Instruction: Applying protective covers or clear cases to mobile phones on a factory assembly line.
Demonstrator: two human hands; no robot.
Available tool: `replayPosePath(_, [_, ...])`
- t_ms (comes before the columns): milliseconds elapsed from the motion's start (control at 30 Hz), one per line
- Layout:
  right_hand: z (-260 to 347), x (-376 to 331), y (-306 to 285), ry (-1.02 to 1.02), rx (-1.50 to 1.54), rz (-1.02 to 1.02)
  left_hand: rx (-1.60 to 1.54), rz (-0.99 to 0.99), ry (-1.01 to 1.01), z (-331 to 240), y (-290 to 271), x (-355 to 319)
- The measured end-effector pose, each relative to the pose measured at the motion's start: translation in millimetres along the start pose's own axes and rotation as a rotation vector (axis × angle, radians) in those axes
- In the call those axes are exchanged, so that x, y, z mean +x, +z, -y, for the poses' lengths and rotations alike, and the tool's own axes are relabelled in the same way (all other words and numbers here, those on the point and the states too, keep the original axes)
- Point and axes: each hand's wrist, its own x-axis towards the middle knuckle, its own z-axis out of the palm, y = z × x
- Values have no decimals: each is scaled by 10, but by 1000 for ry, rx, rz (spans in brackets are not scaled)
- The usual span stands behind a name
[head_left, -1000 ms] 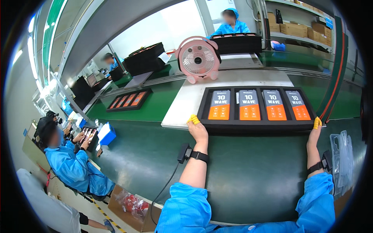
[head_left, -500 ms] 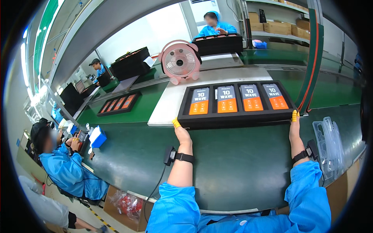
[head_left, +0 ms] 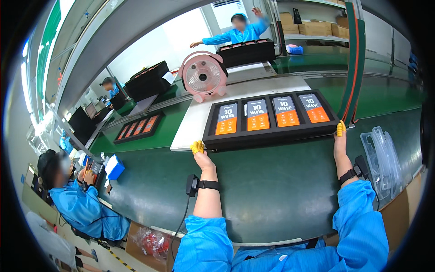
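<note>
A long black foam tray [head_left: 272,138] lies in front of me, partly over a white board [head_left: 183,136]. In its slots lie several flat grey-and-orange boxes [head_left: 257,115] side by side. My left hand [head_left: 201,154], with yellow finger covers, is at the tray's near left corner, fingers curled against it. At the near right corner my right hand [head_left: 340,136] has its yellow-covered fingers closed on the tray's end. Both palms are partly hidden. Black straps with small dark devices sit round my wrists.
A pink fan [head_left: 204,77] stands behind the tray. Further left lies a second black tray [head_left: 138,128]. Clear plastic cases [head_left: 381,161] lie right of my right hand. A green upright strip [head_left: 351,68] rises by the right corner. Co-workers in blue sit left and behind.
The whole view has shifted slightly. More of my left hand's covered fingers show at the tray corner. The co-worker at the back has raised and spread both arms.
</note>
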Motion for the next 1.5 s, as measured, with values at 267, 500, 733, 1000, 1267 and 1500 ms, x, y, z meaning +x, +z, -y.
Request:
replayPosePath(267, [206,-170,-126,-109,-373,-141,201,-529,534,-7,-907,835])
replayPosePath(500, [225,-225,-427,25,-285,206,543,-411,305,-526,-1377,938])
replayPosePath(733, [413,-276,-356,-223,-721,331,927,-109,241,-509,-1576,1386])
replayPosePath(1000, [805,-468,-163,-391,-1046,404,637,44,165,-473,-1829,2139])
replayPosePath(1267, [936,-536,-163,-374,-1136,419,731,65,189,-642,-1813,2592])
replayPosePath(1500, [973,-543,-155,-378,-1158,428,1090,46,381,-579,-1736,2919])
